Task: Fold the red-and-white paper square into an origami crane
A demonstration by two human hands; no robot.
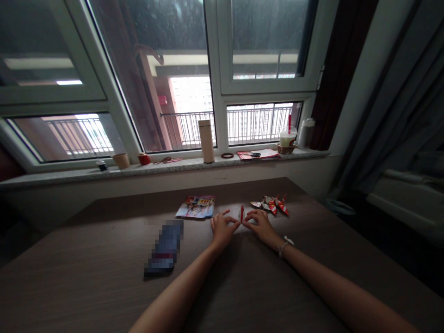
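Between my two hands a small folded piece of paper (242,214), red and pale, stands upright over the table (104,240). My left hand (224,226) pinches its lower left side between thumb and forefinger. On the opposite side my right hand (261,225), with a pale band at the wrist, pinches the lower right edge. Several folded paper cranes (272,204) in red and white lie just beyond my right hand. Past my left hand is a stack of colourful printed sheets (196,206). The fine folds of the held paper are too small to make out.
A blurred dark blue object (164,249) lies left of my left forearm. Along the windowsill (166,169) stand a tall beige bottle (206,141), a paper cup (121,160), scissors (255,154) on red papers, a drink cup with straw (287,138) and a grey bottle (305,134).
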